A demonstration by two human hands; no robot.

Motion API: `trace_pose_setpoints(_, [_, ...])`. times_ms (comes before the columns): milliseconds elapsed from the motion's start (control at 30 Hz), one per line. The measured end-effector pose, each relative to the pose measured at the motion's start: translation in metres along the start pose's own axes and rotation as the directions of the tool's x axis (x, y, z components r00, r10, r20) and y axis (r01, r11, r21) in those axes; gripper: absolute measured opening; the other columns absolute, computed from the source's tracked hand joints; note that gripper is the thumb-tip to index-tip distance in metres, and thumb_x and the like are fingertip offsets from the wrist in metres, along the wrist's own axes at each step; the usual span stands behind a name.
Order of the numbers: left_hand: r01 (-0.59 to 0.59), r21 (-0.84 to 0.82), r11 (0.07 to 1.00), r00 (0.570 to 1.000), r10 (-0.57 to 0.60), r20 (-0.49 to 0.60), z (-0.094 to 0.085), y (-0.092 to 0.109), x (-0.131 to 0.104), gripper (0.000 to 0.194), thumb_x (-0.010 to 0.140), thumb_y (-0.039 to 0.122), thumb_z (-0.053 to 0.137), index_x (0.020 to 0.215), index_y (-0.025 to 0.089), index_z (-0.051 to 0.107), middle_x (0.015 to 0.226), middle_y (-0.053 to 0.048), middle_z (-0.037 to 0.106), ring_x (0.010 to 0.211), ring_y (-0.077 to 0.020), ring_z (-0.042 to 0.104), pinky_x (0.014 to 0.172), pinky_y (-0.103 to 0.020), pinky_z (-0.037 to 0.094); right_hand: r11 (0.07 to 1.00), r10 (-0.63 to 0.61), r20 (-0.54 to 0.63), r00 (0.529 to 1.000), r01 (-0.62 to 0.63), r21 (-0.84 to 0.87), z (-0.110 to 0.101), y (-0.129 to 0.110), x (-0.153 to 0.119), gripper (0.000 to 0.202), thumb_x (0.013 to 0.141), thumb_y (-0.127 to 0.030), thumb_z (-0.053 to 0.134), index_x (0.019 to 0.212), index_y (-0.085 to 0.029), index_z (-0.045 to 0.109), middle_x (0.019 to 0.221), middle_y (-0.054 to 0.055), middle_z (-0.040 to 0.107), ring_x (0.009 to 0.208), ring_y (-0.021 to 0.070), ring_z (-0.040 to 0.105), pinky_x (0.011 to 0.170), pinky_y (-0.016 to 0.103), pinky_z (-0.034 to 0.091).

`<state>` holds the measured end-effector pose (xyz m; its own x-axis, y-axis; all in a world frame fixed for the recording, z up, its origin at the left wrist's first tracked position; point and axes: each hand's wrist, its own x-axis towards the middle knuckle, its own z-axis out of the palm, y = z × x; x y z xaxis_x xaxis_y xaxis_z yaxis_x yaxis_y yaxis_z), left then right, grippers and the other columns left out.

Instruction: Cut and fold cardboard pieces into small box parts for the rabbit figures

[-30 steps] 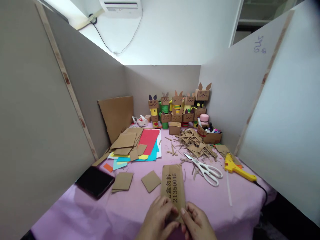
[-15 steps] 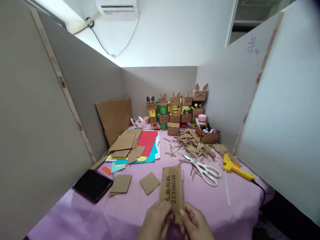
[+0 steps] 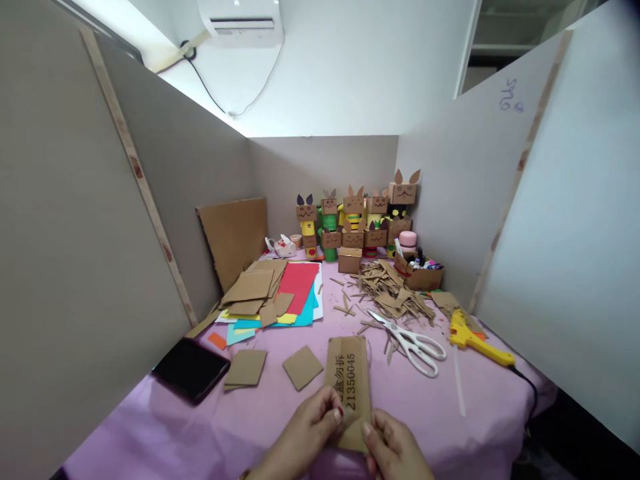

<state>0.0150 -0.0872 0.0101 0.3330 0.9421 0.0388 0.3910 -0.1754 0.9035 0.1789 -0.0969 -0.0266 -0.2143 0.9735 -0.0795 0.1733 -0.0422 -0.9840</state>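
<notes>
A long printed cardboard piece (image 3: 356, 373) lies at the front middle, its near end between my hands. My right hand (image 3: 395, 445) pinches the lower right edge of this piece. My left hand (image 3: 314, 421) is over its left side, thumb and forefinger pressed together; whatever is between them is too small to make out. Left of the piece is a single cardboard square (image 3: 303, 367), and farther left a small stack of squares (image 3: 246, 369). White-handled scissors (image 3: 411, 341) lie with blades parted to the right.
A black tablet (image 3: 191, 370) lies at left, behind it coloured paper (image 3: 299, 283) and cardboard sheets (image 3: 250, 285). A yellow glue gun (image 3: 480, 343) with a cord is at right. Cardboard scraps (image 3: 393, 290), an open box of pens (image 3: 423, 275) and cardboard animal figures (image 3: 354, 203) stand farther back.
My left hand has shifted up and slightly left along the cardboard, its fingertips now pinched above the surface. My right hand remains at the lower right edge. The whole view has shifted slightly.
</notes>
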Motion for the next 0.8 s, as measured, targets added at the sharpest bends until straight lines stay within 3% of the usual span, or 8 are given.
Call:
trace_pose_setpoints(100, [0.013,-0.010,1.000,1.000,-0.013,-0.016,0.001,0.005,-0.002,0.009,0.082,0.025,0.044,0.075,0.020,0.045,0.066,0.006,0.047,0.062,-0.0121,0.043,0.056,-0.021,0.033,0.987,-0.060,-0.054,0.997,0.052,-0.153,-0.009,-0.004,-0.002,0.025,0.075,-0.044,0.052,0.063,-0.022,0.049,0.053,0.001,0.056,0.050,0.0173,0.051,0.050,0.027,0.039])
trace_pose_setpoints(167, [0.008,-0.003,1.000,1.000,-0.008,-0.020,0.001,0.010,-0.003,0.009,0.081,0.022,0.047,0.072,0.020,0.046,0.068,0.005,0.048,0.065,-0.0129,0.044,0.058,-0.022,0.032,0.918,-0.211,-0.149,0.966,0.143,-0.370,-0.012,-0.006,-0.002,0.017,0.070,-0.027,0.058,0.084,-0.018,0.060,0.085,0.012,0.066,0.083,0.0292,0.059,0.071,0.035,0.044])
trace_pose_setpoints(267, [-0.005,0.001,1.000,1.000,0.005,-0.020,0.003,0.017,-0.003,0.010,0.079,0.018,0.049,0.069,0.020,0.048,0.068,0.005,0.051,0.067,-0.0140,0.045,0.061,-0.024,0.032,0.727,-0.408,-0.054,0.912,0.288,-0.623,-0.009,-0.009,0.002,0.058,0.060,-0.008,0.056,0.118,-0.014,0.054,0.118,0.016,0.058,0.114,0.0314,0.048,0.095,0.036,0.037])
trace_pose_setpoints(400, [0.003,-0.079,0.997,0.999,-0.006,-0.038,0.002,0.017,-0.002,0.004,0.075,0.016,0.052,0.073,0.020,0.051,0.075,0.003,0.056,0.074,-0.0159,0.050,0.067,-0.025,0.036,0.696,-0.327,0.161,0.931,0.353,-0.626,-0.003,-0.014,0.011,0.034,0.066,-0.011,0.058,0.099,-0.016,0.065,0.098,0.012,0.067,0.093,0.0265,0.058,0.081,0.032,0.044])
trace_pose_setpoints(533, [0.028,-0.227,0.974,0.992,-0.056,-0.116,-0.006,0.005,-0.003,0.014,0.078,0.028,0.050,0.088,0.020,0.052,0.082,-0.001,0.057,0.082,-0.0186,0.055,0.074,-0.029,0.043,0.775,-0.332,0.086,0.939,0.324,-0.542,-0.005,-0.016,0.013,0.017,0.076,-0.015,0.053,0.067,-0.020,0.066,0.075,0.005,0.066,0.075,0.0200,0.061,0.066,0.025,0.044])
trace_pose_setpoints(667, [0.066,-0.319,0.945,0.925,-0.178,-0.337,-0.004,-0.011,-0.008,0.044,0.077,0.050,0.050,0.107,0.020,0.039,0.110,-0.011,0.050,0.102,-0.0245,0.050,0.082,-0.034,0.041,0.875,-0.375,0.012,0.927,0.358,-0.326,-0.012,-0.015,0.011,0.019,0.082,-0.026,0.050,0.073,-0.018,0.064,0.075,0.006,0.066,0.073,0.0195,0.062,0.067,0.025,0.046])
trace_pose_setpoints(733, [0.128,-0.461,0.878,0.908,-0.290,-0.300,0.004,-0.016,-0.010,0.064,0.070,0.060,0.055,0.115,0.019,0.037,0.118,-0.016,0.049,0.097,-0.0272,0.055,0.070,-0.034,0.045,0.889,-0.385,-0.009,0.923,0.368,-0.272,-0.013,-0.015,0.010,0.020,0.083,-0.029,0.050,0.075,-0.018,0.064,0.076,0.006,0.065,0.075,0.0202,0.062,0.069,0.026,0.046])
trace_pose_setpoints(800, [0.147,-0.575,0.805,0.935,-0.303,-0.185,0.013,-0.019,-0.012,0.072,0.065,0.063,0.060,0.119,0.019,0.043,0.111,-0.015,0.058,0.088,-0.0263,0.058,0.063,-0.032,0.045,0.893,-0.387,-0.018,0.922,0.371,-0.254,-0.013,-0.014,0.008,0.019,0.083,-0.030,0.052,0.074,-0.017,0.064,0.076,0.006,0.065,0.075,0.0206,0.062,0.069,0.026,0.045])
